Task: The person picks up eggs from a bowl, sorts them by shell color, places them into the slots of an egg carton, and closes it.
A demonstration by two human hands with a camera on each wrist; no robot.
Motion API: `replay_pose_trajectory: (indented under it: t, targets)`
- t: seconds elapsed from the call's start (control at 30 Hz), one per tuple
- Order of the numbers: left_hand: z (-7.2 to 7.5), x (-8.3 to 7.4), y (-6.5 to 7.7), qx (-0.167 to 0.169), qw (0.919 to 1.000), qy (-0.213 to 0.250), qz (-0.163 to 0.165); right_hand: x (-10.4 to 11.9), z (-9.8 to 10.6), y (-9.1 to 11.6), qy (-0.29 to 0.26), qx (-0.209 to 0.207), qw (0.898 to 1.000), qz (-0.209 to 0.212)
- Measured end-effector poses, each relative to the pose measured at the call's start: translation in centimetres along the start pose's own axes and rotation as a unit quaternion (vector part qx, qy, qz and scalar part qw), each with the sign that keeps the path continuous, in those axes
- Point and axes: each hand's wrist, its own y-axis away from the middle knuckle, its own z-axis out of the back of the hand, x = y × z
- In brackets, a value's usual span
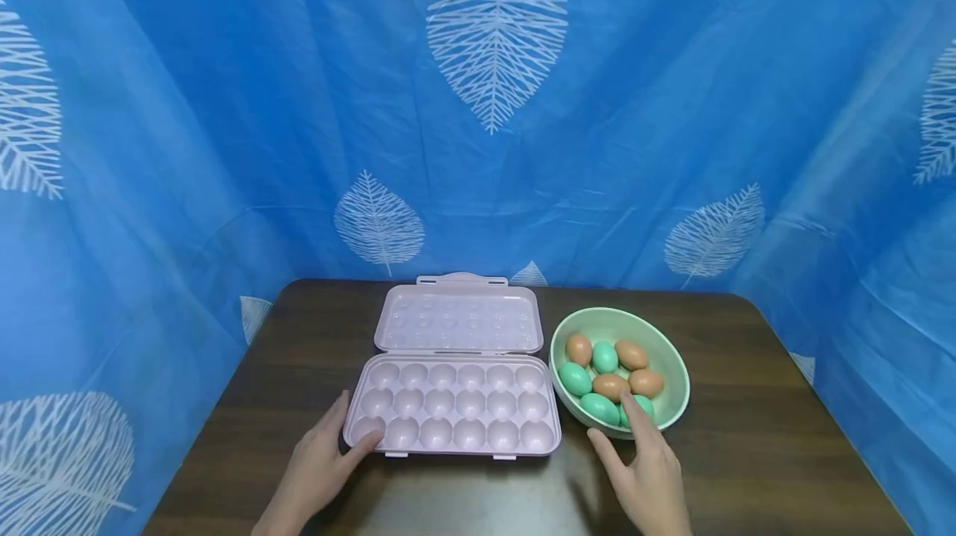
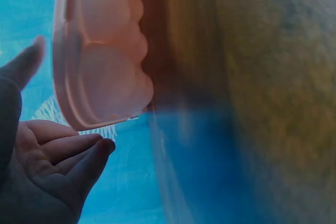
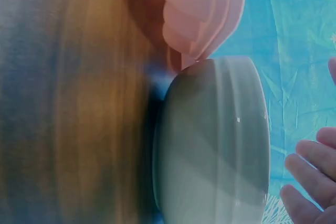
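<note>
A pale pink egg tray with rows of round cups lies on the table, its hinged lid folded back. My left hand is at the tray's front left corner, thumb and fingers spread; the left wrist view shows the tray's corner beside them. To the right stands a light green bowl with several brown eggs and green eggs. My right hand reaches over the bowl's front rim, fingers extended near the eggs. Whether a fingertip touches an egg, I cannot tell.
The dark wooden table has rounded back corners. Blue curtains with white leaf prints hang behind it and on both sides. The bowl stands close against the tray's right end.
</note>
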Motion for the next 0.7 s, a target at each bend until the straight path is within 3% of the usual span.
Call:
replay_pose_trajectory:
  t: [0.13,0.3,0.53,0.7]
  targets:
    - [-0.4,0.2,0.1,-0.022,0.9989,-0.002,-0.04,-0.5,0.0,-1.5,-0.038,-0.011,0.999,0.001]
    - [-0.5,0.4,0.2,-0.024,0.9984,0.004,-0.051,-1.5,-0.3,-3.5,-0.114,0.029,0.993,-0.022]
    - [-0.9,0.6,0.0,-0.009,0.9989,0.007,-0.047,-2.4,-1.0,-6.0,-0.256,0.108,0.956,-0.1]
    - [-0.9,0.5,0.0,0.004,0.9993,0.003,-0.037,-2.5,-1.6,-7.1,-0.291,0.134,0.936,-0.149]
